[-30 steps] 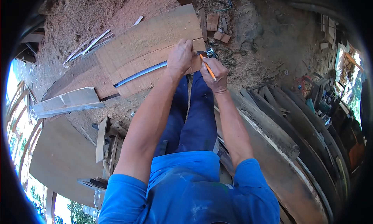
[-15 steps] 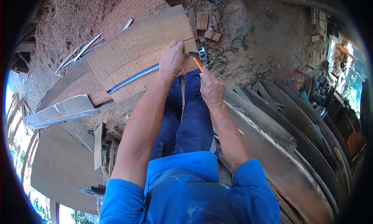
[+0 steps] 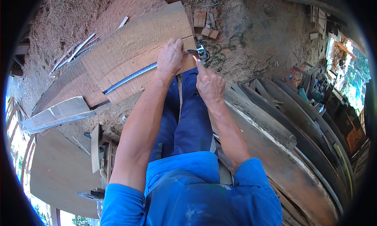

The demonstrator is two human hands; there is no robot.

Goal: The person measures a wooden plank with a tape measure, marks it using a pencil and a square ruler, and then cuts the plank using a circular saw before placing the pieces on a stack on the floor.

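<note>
A wide wooden board (image 3: 145,33) dusted with sawdust lies before me, a long crack running along it. The tape measure's blade (image 3: 131,76) stretches across the board, and its case (image 3: 202,52) sits at the board's right edge. My left hand (image 3: 170,58) is closed over the blade, pressing it to the wood; its fingertips are partly hidden. Between the fingers of my right hand (image 3: 211,83) is an orange pencil (image 3: 194,58), mostly covered by the hand, with its tip at the board near the case.
Thin offcuts (image 3: 80,49) and a grey plank (image 3: 59,112) lie left of the board. Small wood blocks (image 3: 200,19) rest on the sawdust-covered ground beyond it. Long curved planks (image 3: 271,128) are stacked on the right. A large brown sheet (image 3: 59,171) is at lower left.
My right hand has shifted slightly up and left, and less of the pencil shows. My left hand keeps its hold on the tape blade. The whole view has shifted a little.
</note>
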